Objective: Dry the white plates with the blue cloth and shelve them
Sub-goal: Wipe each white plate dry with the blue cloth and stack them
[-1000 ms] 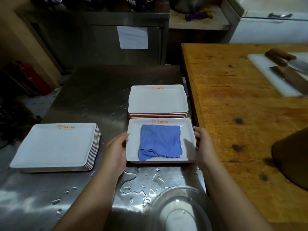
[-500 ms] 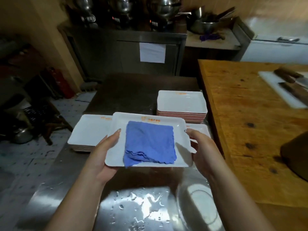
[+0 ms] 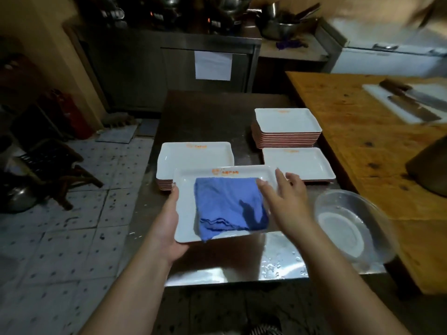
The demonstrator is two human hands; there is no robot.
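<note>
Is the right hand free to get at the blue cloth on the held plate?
Probably yes. The right hand hovers open over the blue cloth, which lies uncovered on the plate. The left hand grips the plate's left edge, clear of the cloth, so nothing blocks the way.

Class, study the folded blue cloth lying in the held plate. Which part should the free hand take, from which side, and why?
Probably the far right corner of the blue cloth, from above and the right. The right hand hovers open there, while the left hand carries the white plate by its left rim. The cloth lies flat and folded, so pinching a corner should lift the layers together.
</note>
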